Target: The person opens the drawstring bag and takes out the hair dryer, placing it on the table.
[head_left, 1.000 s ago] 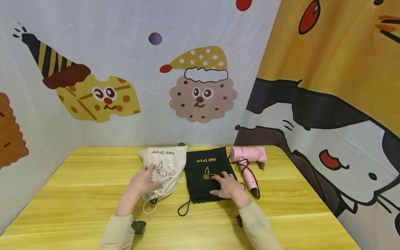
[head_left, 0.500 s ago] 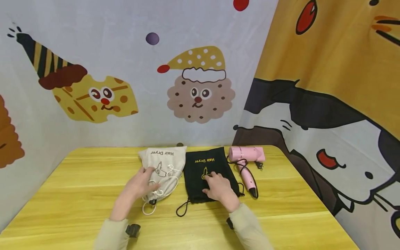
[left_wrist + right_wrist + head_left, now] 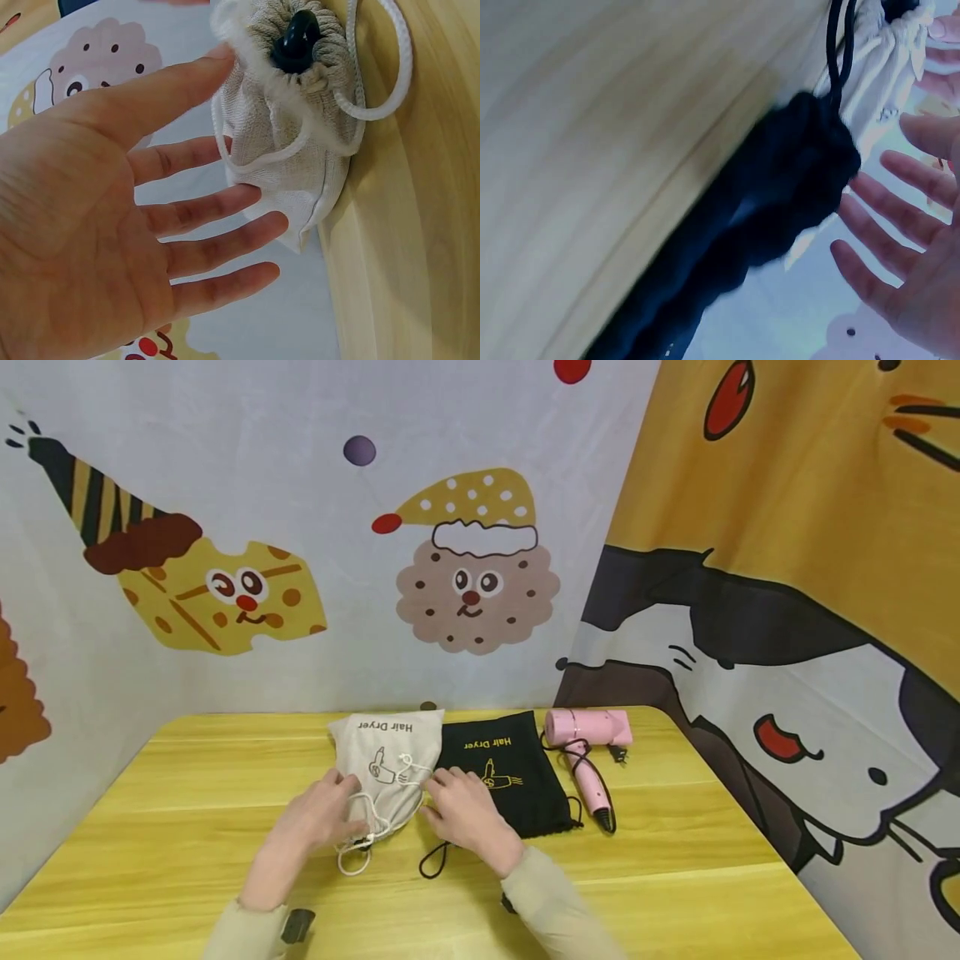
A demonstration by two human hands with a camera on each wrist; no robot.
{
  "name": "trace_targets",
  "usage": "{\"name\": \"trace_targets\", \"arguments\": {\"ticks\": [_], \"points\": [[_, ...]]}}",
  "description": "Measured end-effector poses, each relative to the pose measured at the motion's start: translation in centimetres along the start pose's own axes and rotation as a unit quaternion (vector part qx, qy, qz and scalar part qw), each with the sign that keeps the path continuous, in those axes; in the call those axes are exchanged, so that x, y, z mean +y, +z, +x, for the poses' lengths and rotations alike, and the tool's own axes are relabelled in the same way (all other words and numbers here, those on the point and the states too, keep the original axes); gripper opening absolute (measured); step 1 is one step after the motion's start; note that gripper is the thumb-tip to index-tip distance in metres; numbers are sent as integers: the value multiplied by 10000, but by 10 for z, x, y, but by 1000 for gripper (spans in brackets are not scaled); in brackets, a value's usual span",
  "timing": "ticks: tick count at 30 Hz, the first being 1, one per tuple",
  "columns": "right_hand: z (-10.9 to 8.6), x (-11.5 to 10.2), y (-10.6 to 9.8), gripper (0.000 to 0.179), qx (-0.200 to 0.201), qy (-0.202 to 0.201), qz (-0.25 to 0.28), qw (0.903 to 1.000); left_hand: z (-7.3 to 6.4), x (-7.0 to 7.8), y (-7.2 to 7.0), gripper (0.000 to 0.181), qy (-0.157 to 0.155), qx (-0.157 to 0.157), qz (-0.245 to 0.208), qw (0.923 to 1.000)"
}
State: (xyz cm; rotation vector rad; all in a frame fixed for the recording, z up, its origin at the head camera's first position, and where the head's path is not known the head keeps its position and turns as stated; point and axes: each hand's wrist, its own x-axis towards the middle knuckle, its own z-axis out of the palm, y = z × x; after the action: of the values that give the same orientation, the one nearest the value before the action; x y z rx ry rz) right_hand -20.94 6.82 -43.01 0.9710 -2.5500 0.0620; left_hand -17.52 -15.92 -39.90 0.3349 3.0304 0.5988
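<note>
A cream drawstring bag [image 3: 390, 739] printed "Hair Dryer" lies on the table, looking filled. In the left wrist view a glossy black piece [image 3: 298, 41] shows at its gathered mouth. My left hand [image 3: 321, 810] is at the bag's left side, fingers spread and nearly straight by the white cord. Between the two bags, my right hand [image 3: 467, 808] has its fingers extended near the cream bag's right edge; whether it touches is unclear. Under and beside that hand lies a flat black drawstring bag [image 3: 528, 793] with yellow print.
A pink hair dryer [image 3: 585, 727] with its black cord wrapped round the handle lies right of the black bag. The wooden table [image 3: 202, 777] meets a cartoon-printed cloth backdrop [image 3: 345, 577] at its far edge.
My right hand has moved left, off the middle of the black bag to beside the cream bag. My left hand has shifted slightly leftward and nearer. The bags lie where they were.
</note>
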Motion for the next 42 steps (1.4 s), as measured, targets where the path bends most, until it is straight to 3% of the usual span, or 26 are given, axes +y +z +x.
{"name": "trace_targets", "arguments": {"ticks": [10,17,24,42], "points": [[16,-25,7,29,-434,-258,-23,9987,-5,4,0,51,118,-3,300,9995],[18,-37,6,35,-444,-562,-210,9972,-5,6,4,51,115,38,461,9989],[19,-39,7,33,-554,-507,-172,9970,-6,6,5,43,139,43,411,9990],[26,-48,11,25,-911,-538,-651,9923,-3,14,7,38,-72,60,770,9970]]}}
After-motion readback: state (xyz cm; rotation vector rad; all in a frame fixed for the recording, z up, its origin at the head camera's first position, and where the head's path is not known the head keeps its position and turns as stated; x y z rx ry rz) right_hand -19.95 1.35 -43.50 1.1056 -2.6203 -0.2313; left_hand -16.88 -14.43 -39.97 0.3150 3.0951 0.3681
